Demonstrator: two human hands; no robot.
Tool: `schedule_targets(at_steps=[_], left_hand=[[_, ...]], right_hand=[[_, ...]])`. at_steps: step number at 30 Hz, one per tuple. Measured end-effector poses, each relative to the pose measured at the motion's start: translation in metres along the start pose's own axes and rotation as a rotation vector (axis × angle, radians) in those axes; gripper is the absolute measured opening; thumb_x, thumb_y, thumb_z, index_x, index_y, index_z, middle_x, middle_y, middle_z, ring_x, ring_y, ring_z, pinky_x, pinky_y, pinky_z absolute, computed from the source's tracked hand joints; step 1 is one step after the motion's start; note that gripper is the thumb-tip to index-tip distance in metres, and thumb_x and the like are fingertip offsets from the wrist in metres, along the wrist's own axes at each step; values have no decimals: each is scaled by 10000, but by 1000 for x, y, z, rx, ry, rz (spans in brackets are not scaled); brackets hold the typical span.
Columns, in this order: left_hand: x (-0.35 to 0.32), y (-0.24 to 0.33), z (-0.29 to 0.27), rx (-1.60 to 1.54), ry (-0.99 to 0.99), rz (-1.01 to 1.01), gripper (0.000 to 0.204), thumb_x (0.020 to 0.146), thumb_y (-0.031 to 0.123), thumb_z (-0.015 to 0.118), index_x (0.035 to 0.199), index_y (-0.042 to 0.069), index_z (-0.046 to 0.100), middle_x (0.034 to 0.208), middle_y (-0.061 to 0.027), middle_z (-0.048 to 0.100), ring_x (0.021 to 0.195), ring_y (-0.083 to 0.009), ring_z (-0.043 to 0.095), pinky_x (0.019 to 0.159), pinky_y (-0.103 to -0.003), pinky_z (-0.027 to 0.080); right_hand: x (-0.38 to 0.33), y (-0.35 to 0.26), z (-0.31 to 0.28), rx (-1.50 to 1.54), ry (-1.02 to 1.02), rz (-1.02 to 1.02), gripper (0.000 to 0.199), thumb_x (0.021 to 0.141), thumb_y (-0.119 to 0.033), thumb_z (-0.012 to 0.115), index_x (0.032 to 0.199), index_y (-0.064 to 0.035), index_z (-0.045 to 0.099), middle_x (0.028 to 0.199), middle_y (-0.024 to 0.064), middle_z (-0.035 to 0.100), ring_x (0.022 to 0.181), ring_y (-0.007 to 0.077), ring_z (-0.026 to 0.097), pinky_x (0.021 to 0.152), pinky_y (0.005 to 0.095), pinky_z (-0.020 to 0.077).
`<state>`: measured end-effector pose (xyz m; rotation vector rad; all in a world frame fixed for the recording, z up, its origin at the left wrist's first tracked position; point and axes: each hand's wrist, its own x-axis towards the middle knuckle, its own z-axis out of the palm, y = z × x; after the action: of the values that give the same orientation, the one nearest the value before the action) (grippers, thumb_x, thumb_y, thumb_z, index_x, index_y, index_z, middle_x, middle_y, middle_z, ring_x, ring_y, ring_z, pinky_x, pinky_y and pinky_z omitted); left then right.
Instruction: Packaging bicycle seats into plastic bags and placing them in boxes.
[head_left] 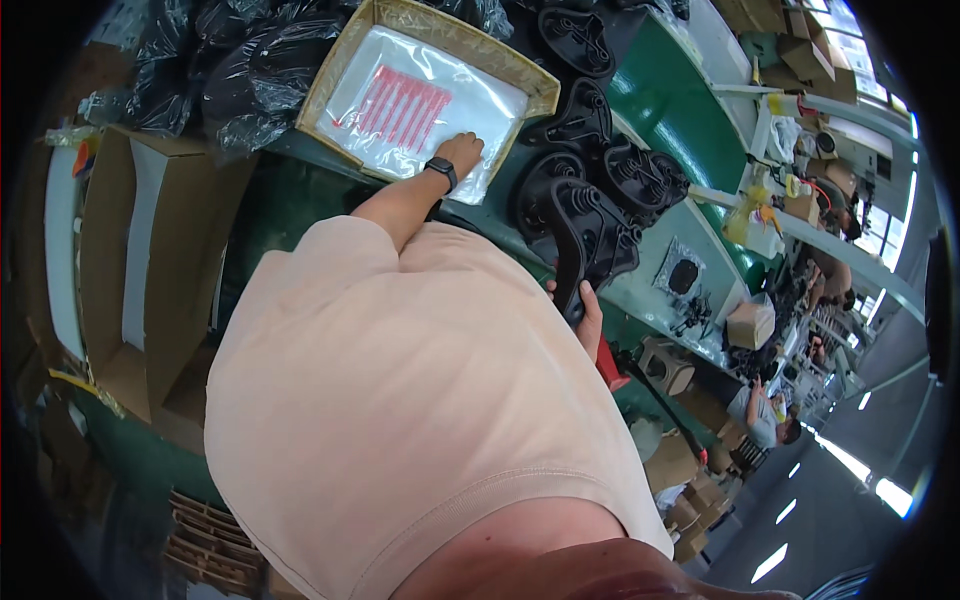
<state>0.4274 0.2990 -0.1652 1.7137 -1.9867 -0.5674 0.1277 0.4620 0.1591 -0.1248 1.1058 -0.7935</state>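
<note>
My left hand (463, 157), with a dark watch at its wrist, reaches into a shallow cardboard tray (332, 78). Its fingers are curled onto the near right part of a clear plastic bag (505, 95), which lies on a stack of flat bags with red print. My right hand (590, 318) grips the lower end of a black moulded plastic part (575, 228) at the table edge. Thumb and fingertips show on either side of the part; the rest of the grip is hidden. Similar black parts (640, 178) lie close behind it.
Black parts in clear plastic wrapping (265, 75) are heaped at the far left. A tall open cardboard box (165, 250) stands at the left. Beyond the black parts runs a green-topped bench (665, 95) beside a white rail (850, 255). A person (762, 415) sits farther off at right.
</note>
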Motion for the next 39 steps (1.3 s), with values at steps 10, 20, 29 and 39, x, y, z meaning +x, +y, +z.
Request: schedule_targets(at_steps=[10, 20, 29, 39], left_hand=[[1, -38, -88, -746, -209, -599, 260, 1093, 112, 534, 1135, -26, 750, 1166, -188, 797, 987, -247, 795, 916, -384, 641], [-52, -45, -215, -1540, -168, -448, 227, 1160, 173, 558, 1305, 31, 661, 1150, -103, 749, 1045, -232, 757, 964, -400, 633], [-81, -134, -288, -2533, 442, -152, 159, 1137, 140, 551, 1129, 49, 681, 1037, -65, 716, 963, -184, 679, 928, -387, 576], [-46, -63, -306, -1240, 71, -676, 194, 1067, 287, 764, 1086, 95, 741, 733, 57, 567, 631, -73, 520, 598, -230, 430]], right_hand=[[87, 51, 44, -130, -82, -245, 614, 976, -108, 751, 1535, 6, 524, 1278, 211, 742, 1090, 332, 770, 929, 459, 659], [240, 59, 165, 190, -660, 295, 670, 996, -159, 739, 1544, 128, 482, 1464, 316, 615, 1202, 387, 675, 1075, 457, 596], [174, 40, 204, 75, -719, 48, 815, 935, -190, 780, 1627, 71, 436, 1616, 197, 536, 1241, 332, 624, 1060, 433, 552], [145, -13, 145, -123, -483, -361, 716, 857, -114, 805, 1495, 63, 534, 1305, 264, 708, 1145, 387, 704, 981, 491, 595]])
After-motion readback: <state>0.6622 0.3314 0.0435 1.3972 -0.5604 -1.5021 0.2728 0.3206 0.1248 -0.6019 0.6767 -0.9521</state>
